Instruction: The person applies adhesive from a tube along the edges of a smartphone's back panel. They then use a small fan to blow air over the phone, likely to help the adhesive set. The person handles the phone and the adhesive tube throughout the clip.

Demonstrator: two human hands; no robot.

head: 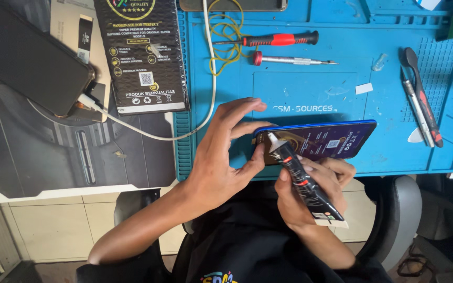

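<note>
A blue-edged phone (331,139) lies back up at the near edge of a blue work mat (310,89). My left hand (224,152) rests on the phone's left end, thumb and fingers spread along its edge. My right hand (305,191) grips a black glue tube (302,181) with red bands. The tube's white nozzle touches the phone's left end, close to my left thumb.
On the mat lie a red-handled screwdriver (279,39), a slim metal screwdriver (294,61), yellow wire (226,36) and pry tools (420,97) at right. To the left sit a black packet (145,52) and a dark phone (27,60) with a white cable (148,133).
</note>
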